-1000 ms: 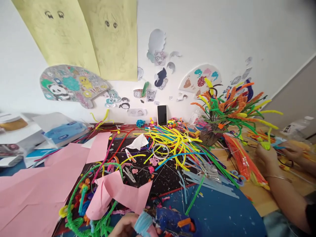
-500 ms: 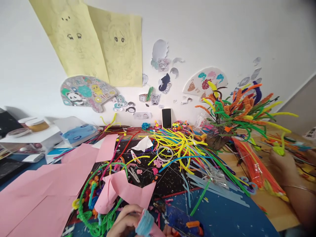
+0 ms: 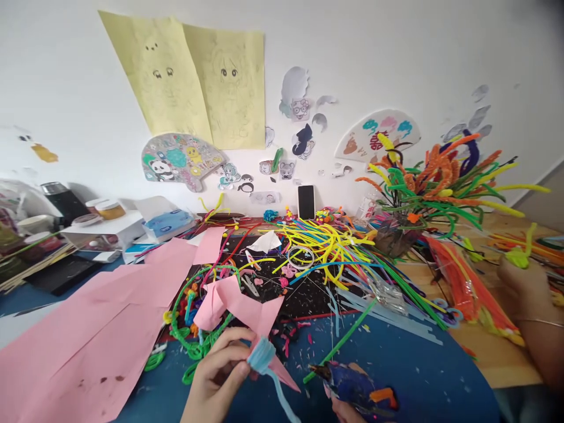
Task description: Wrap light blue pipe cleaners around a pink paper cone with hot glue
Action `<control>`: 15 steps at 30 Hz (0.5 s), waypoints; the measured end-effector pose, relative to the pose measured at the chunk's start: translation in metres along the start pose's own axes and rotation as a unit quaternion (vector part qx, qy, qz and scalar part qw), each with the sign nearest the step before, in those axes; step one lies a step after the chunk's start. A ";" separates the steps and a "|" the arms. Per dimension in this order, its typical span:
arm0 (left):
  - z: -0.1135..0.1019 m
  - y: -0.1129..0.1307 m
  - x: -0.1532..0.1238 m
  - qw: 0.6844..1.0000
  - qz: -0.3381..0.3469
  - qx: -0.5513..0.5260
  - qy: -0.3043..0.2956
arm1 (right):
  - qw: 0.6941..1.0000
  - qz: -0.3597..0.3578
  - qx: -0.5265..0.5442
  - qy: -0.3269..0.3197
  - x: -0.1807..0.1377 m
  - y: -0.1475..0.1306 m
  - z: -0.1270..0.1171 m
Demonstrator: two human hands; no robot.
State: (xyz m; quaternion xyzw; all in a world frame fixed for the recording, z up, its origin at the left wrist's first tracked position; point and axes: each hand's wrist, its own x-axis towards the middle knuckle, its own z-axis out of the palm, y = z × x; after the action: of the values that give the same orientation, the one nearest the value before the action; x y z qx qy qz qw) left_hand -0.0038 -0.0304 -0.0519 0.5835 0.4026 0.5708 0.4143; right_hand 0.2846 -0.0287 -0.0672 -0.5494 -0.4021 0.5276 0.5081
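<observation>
At the bottom centre, my left hand [image 3: 227, 373] pinches a pink paper cone [image 3: 282, 376] whose upper part is wound with light blue pipe cleaner [image 3: 263, 355]. A loose tail of the blue strand hangs down toward the bottom edge. To the right, my right hand [image 3: 346, 409] is closed round a dark blue glue gun [image 3: 356, 385] with an orange trigger; most of its fingers are hidden. The gun's nozzle points left, toward the cone, with a gap between them. Just behind the cone lies folded pink paper [image 3: 247, 305].
Large pink sheets [image 3: 101, 317] cover the left. Yellow pipe cleaners [image 3: 330, 252] pile up centre back, near a leaning phone [image 3: 306, 202]. A vase of pipe-cleaner stems [image 3: 396, 235] stands right. Another person's hand [image 3: 524, 288] holds a yellow-green piece [image 3: 520, 255] at far right.
My right hand has left the pink cone and taken hold of the glue gun, which lay on the table. The blue tail now hangs free. The view has swung left.
</observation>
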 end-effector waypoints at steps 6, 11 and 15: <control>0.011 0.010 -0.020 0.999 -0.022 -0.036 -0.026 | 0.997 -0.043 -0.058 -0.019 -0.037 0.043 0.004; 0.024 0.013 -0.039 0.997 -0.026 -0.054 -0.037 | 0.991 -0.107 -0.075 -0.032 -0.040 0.062 0.001; 0.031 0.014 -0.050 0.998 -0.012 -0.052 -0.042 | 0.979 -0.170 -0.105 -0.046 -0.053 0.045 0.000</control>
State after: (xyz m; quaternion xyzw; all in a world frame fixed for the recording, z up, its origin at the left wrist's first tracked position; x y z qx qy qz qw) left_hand 0.0258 -0.0833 -0.0555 0.5799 0.3615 0.5610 0.4672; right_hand 0.2744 -0.0882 -0.1024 -0.4981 -0.5662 0.4130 0.5106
